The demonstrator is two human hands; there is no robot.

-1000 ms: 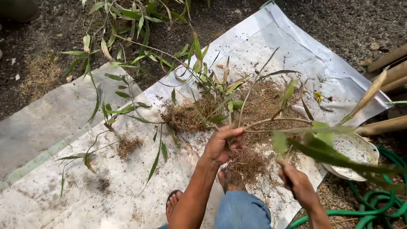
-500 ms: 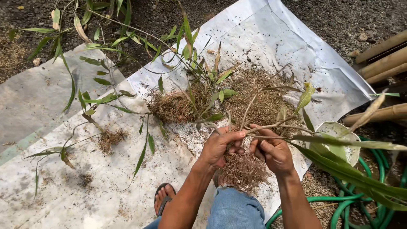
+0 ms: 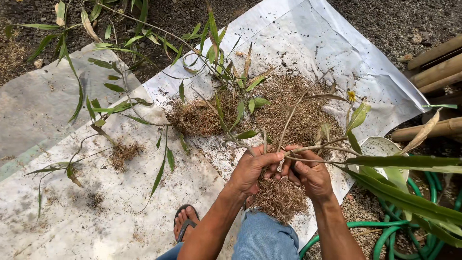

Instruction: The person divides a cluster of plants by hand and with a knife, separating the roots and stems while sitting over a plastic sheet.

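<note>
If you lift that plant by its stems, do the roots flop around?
Probably. The root clump hangs loose below both hands, the left hand and right hand, so it likely sways. It looks dry and wispy, probably light. The thin stems already bend, so likely floppy.

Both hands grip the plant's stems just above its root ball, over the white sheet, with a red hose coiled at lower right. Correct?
Not quite: in the head view the hose is green, not red. Both the left hand and right hand do grip the plant above its roots, over the white sheet.
</note>
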